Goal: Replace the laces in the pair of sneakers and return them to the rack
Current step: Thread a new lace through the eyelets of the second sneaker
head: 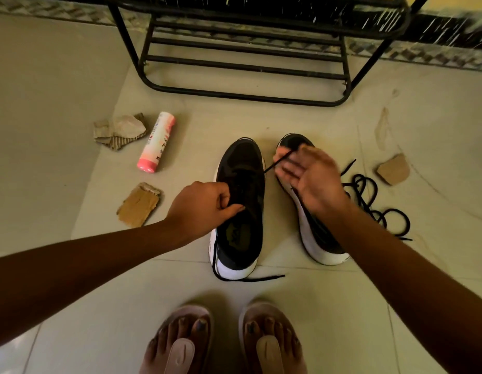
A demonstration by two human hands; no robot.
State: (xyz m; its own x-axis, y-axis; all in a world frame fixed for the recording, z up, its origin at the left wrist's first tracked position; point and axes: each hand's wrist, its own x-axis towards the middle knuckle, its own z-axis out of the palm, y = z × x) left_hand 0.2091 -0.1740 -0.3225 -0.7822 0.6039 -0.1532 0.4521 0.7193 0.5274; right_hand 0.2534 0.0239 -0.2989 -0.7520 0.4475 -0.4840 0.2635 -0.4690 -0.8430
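Two black sneakers with white soles stand side by side on the tiled floor. My left hand (204, 203) pinches a black lace at the eyelets of the left sneaker (241, 238). That lace trails round the heel (250, 278). My right hand (307, 179), blurred by motion, is raised over the right sneaker (319, 244) and holds a black lace end (273, 166) between thumb and fingers. A loose coil of black lace (374, 203) lies on the floor to the right.
A black metal shoe rack (245, 68) stands just beyond the sneakers. A pink spray can (156, 143) and pieces of torn cardboard (138, 205) lie at left, another scrap (393, 168) at right. My sandalled feet (223, 341) are at the bottom.
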